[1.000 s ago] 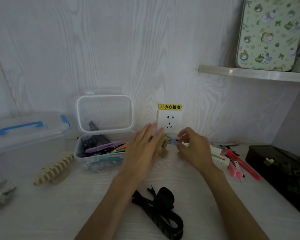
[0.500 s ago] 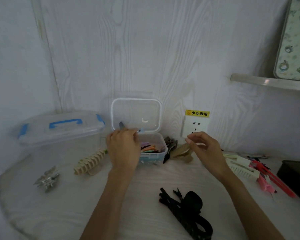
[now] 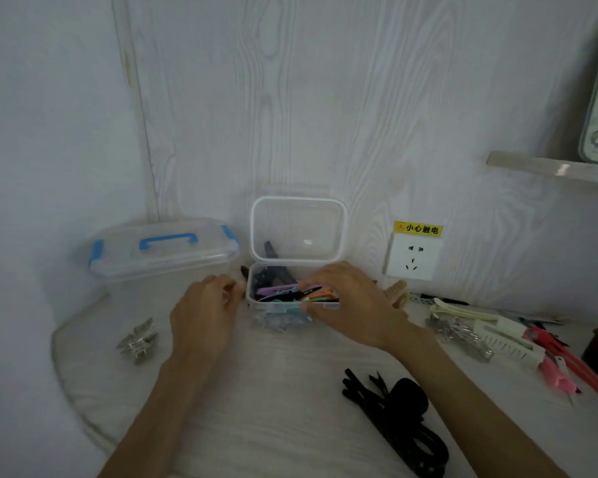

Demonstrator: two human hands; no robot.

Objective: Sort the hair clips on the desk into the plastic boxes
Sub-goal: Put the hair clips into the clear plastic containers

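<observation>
Both hands were up at the small clear box (image 3: 261,307) at the back of the table (image 3: 273,391). Right hand (image 3: 351,303) lay over the box's right front corner, fingers curled onto the rim and touching the coloured clips (image 3: 290,292) inside; couldn't tell whether it actually held one. Left hand (image 3: 204,313) sat just left of the box, fingers curled in, and whatever it might've gripped was hidden. Box lid (image 3: 297,229) stood open against the wall. A bigger lidded box with a blue handle (image 3: 163,250) sat to the left, silver clips (image 3: 139,339) near the table's left edge, black clips (image 3: 394,419) in front, and a pile of white, pink and red clips (image 3: 504,336) off to the right.
</observation>
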